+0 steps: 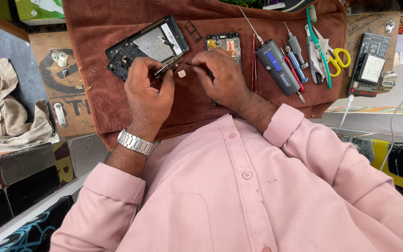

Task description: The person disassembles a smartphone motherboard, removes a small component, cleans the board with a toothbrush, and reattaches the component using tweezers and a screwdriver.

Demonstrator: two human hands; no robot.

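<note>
A: What does the left hand (148, 91) hold?

B: It grasps a small metal part (168, 67), brownish and narrow, between the thumb and the fingers. The part is just in front of the phone frame (148, 44), near its lower edge, above the brown towel (117, 93).

A: And the right hand (222, 77)?

B: Its fingers are clenched around a thin tool (196, 64). The tip of the tool points to the left, toward the metal part. If the tip touches the part, I cannot tell.

A: What lies between the hands?

B: A small pale chip (181, 73) on the towel, just under the tool tip.

A: What else is on the towel?

B: Behind the right hand there is a circuit board (224, 43), and a small black tray (193, 31) is near it. More to the right lie a grey device (277, 66) with a blue button, some screwdrivers (295, 58), a green toothbrush (318, 44) and scissors (334, 56) with yellow handles.

A: And beside the towel?

B: A beige cloth (5, 107) is at the far left. The person wears a pink shirt (239, 186) and a steel watch (135, 142) on the left wrist
</note>
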